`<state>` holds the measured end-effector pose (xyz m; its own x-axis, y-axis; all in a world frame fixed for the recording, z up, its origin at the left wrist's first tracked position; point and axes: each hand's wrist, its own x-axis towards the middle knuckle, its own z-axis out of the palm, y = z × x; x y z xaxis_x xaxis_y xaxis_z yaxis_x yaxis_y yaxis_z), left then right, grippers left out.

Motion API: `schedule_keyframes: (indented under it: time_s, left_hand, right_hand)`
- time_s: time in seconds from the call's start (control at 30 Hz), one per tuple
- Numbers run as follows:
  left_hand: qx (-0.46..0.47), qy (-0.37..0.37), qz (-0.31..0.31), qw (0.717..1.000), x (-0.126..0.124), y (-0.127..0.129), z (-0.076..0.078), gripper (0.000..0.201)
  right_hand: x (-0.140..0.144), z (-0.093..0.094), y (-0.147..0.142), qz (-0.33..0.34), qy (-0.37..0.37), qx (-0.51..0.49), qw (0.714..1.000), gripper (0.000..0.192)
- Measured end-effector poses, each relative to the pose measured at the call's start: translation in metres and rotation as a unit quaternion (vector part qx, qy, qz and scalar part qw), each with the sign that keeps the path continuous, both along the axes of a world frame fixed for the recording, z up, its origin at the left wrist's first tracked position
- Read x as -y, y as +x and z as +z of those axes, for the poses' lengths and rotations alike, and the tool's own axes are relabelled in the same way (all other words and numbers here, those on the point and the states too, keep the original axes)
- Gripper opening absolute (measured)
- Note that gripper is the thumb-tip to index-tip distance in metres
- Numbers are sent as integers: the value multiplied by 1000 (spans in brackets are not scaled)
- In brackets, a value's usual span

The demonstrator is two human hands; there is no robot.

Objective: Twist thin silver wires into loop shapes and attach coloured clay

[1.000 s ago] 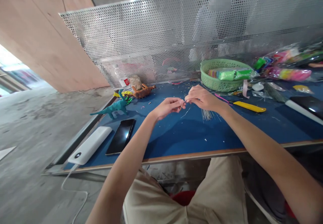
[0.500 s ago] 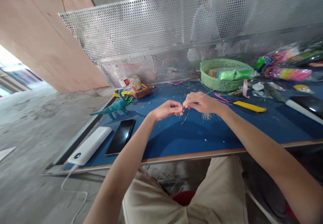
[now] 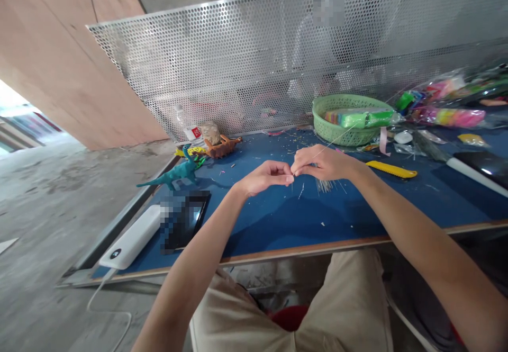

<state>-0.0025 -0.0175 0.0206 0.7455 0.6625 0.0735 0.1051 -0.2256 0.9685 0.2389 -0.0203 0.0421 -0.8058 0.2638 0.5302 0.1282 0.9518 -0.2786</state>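
Note:
My left hand [image 3: 265, 178] and my right hand [image 3: 324, 161] meet above the blue table, fingertips pinched close together. Between them they grip a thin, pale wire [image 3: 342, 134], whose long end slants up and right past my right hand. A short end seems to hang below the fingertips; the exact spot where it is pinched is hidden. Under my right hand lies a bundle of similar thin wires [image 3: 324, 186], partly covered by it. To its right rests a yellow utility knife [image 3: 392, 170].
Behind stands a perforated metal screen [image 3: 222, 61], with a green basket [image 3: 345, 137] of packets before it. Toy dinosaurs, one teal [image 3: 180, 173], a bottle [image 3: 184, 122], a phone [image 3: 188, 222] and a white power bank [image 3: 130, 238] are left. Plastic-wrapped colourful packs [image 3: 448, 116] lie right.
My fingertips have shifted slightly right, still pinched together on the wire. The wire's free end now reaches across the basket's front. The camera view has tilted a little.

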Motion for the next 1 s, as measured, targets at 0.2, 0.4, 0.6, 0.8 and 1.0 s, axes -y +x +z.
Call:
schedule_keyframes:
  time_s: [0.2,0.4,0.6,0.8,1.0]
  left_hand:
    - [-3,63,53,997,2,4,4,36]
    - [-40,227,120,966,1,3,11,33]
    - [-66,368,185,909,1,5,13,25]
    - [-119,532,279,791,-2,10,6,22]
    - [-139,589,283,744,-11,10,6,25]
  right_hand:
    - [-2,3,4,-46,24,0,999,22]
    - [-7,-3,5,-100,65,-12,993,26]
    - [-14,-15,-2,-144,113,-48,982,29]
    - [-21,-29,-11,-190,164,-107,962,26]
    - [-24,-44,-23,-245,151,-181,940,27]
